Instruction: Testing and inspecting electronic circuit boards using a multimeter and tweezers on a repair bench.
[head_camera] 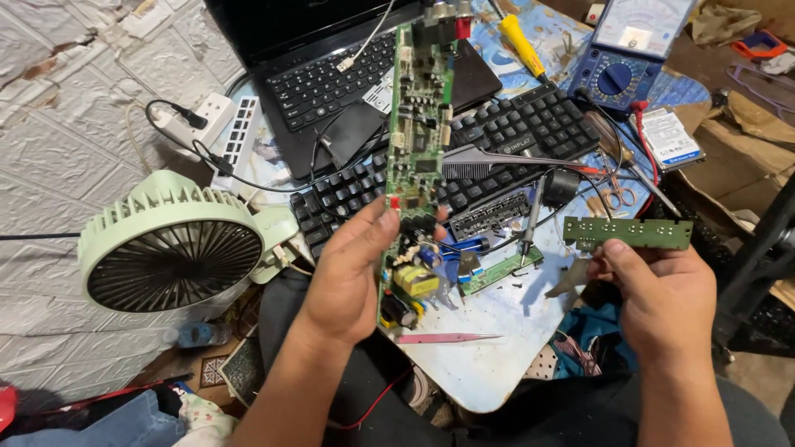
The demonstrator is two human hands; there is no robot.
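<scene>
Left hand [348,281] pinches the long circuit board [418,149] by its edge, right hand [662,294] clasps the small green strip board [627,233] — both look light, stiff, fragile, best gripped edgewise.

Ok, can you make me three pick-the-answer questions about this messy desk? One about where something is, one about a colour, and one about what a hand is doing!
1. Where is the small fan?
A. Beside the left hand, at the desk's edge
B. On top of the laptop
C. In the right hand

2. What colour is the fan?
A. Red
B. Pale green
C. Black

3. What is the right hand doing?
A. Resting flat and empty
B. Typing on a keyboard
C. Holding a narrow green circuit strip

Answers:
1 A, the fan stands just outside the left hand, which grips the long circuit board.
2 B, its grille and housing are pale green.
3 C, the fingers pinch the narrow green circuit strip from below.
</scene>
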